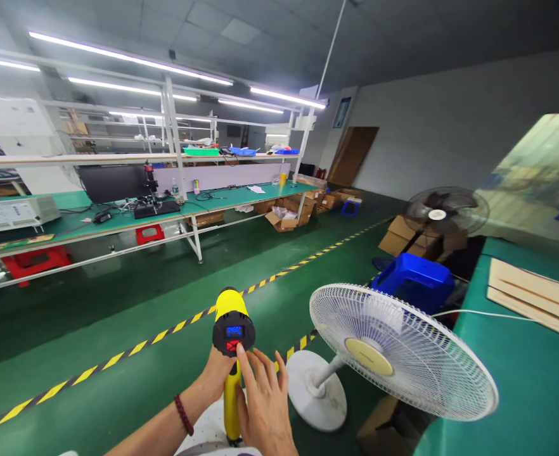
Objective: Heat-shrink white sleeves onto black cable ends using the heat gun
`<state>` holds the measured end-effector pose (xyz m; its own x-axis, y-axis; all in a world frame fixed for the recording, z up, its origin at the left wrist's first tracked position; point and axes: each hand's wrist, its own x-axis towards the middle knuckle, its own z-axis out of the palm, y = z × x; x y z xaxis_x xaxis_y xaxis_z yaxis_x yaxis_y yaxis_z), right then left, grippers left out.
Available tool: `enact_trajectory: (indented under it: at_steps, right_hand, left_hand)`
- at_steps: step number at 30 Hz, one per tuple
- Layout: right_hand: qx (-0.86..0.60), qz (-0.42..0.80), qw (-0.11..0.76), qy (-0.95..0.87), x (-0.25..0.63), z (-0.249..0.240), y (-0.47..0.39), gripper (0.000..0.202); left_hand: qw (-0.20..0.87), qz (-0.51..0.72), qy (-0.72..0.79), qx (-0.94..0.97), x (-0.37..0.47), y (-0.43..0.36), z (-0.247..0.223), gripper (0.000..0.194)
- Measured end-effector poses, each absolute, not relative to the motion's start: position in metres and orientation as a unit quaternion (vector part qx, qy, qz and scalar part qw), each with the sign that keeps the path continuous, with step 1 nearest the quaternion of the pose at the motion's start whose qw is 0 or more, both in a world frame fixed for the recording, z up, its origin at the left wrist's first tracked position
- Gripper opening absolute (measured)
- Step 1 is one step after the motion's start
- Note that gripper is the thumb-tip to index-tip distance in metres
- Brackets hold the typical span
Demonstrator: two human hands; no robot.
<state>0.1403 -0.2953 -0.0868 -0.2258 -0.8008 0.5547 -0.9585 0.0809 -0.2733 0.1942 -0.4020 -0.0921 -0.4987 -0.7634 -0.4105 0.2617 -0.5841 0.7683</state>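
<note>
On the far shelf [132, 157], a green tray [201, 152] has pale stuff heaped in it. Your left hand [217, 375] wraps the yellow gun [232, 387] in front of you, most of its fingers hidden behind it. Back on the shelf, a blue tray [244, 152] has contents too small to tell. Your right hand [269, 408] has its fingers loosely spread, the index on the gun's red button [231, 346]. Beyond, under the worktop [232, 201], an open box [279, 221] holds pale bags; above, a second blue tray [288, 152] sits on the shelf.
</note>
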Motion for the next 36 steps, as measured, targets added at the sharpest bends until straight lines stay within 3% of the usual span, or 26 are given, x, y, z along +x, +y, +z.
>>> enact_trajectory:
  at_steps: [16,24,30,36]
  right_hand:
    - [0.616,0.278,0.144,-0.722,0.141,-0.086,-0.295,0.069]
    - [0.626,0.308,0.157,-0.699,0.136,-0.094,-0.296,0.072]
    - [0.504,0.412,0.059,-0.757,0.137,-0.140,-0.305,0.075]
    - [0.498,0.492,-0.052,-0.712,0.129,-0.200,-0.328,0.070]
  left_hand:
    - [0.326,-0.805,-0.323,0.376,0.197,-0.399,-0.091,0.039]
    - [0.392,-0.749,-0.385,0.371,0.182,-0.411,-0.093,0.031]
    - [0.413,-0.644,-0.487,0.421,0.170,-0.420,-0.107,0.034]
    - [0.412,-0.615,-0.519,0.428,0.171,-0.418,-0.113,0.039]
